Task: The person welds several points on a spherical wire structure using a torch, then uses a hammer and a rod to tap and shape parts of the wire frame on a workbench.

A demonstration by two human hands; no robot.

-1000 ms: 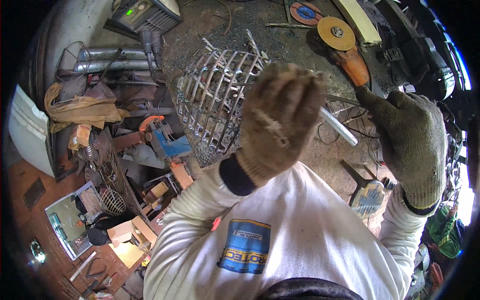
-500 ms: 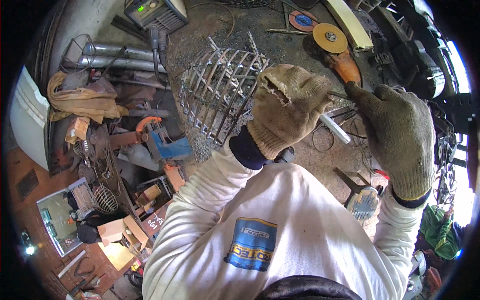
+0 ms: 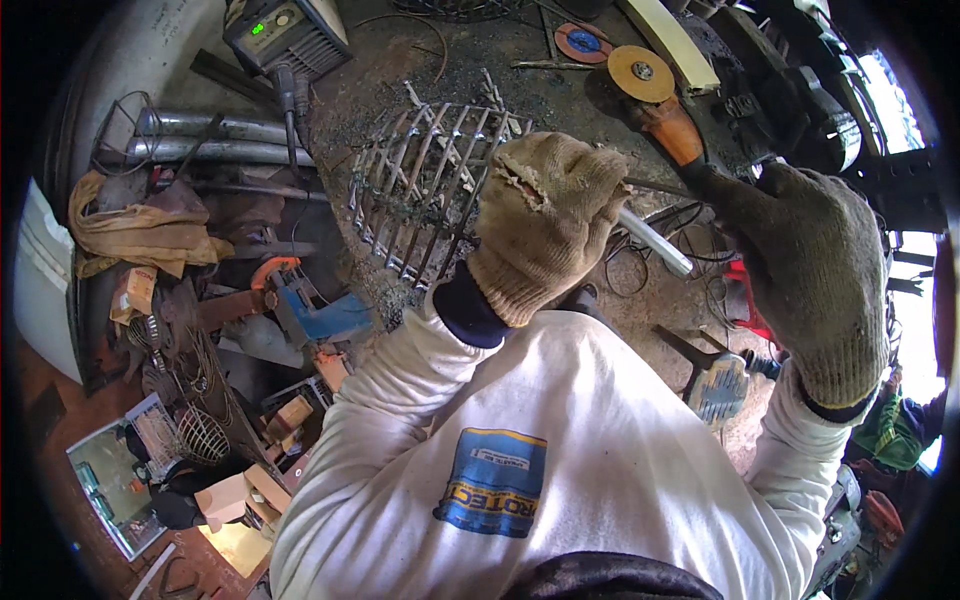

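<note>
My left hand (image 3: 550,210), in a worn tan knit glove with a torn hole, is closed around one end of a thin dark metal rod (image 3: 655,187). My right hand (image 3: 805,260), gloved in the same knit, pinches the rod's other end, its fingertips partly hidden. Below the left fist a pale metal tube (image 3: 658,243) sticks out; whether that hand also holds it I cannot tell. Left of the left hand, partly behind it, a curved grid of welded metal bars (image 3: 430,185) lies on the ground.
An orange angle grinder (image 3: 672,132) with a tan disc (image 3: 642,75) lies beyond my hands, near a reddish disc (image 3: 583,42). A welding machine (image 3: 285,35) stands far left. Steel pipes (image 3: 215,150), a blue tool (image 3: 325,312) and boxes (image 3: 240,495) crowd the left side.
The whole view has shifted slightly. My hands have drawn a little farther apart, and more of the rod shows between them.
</note>
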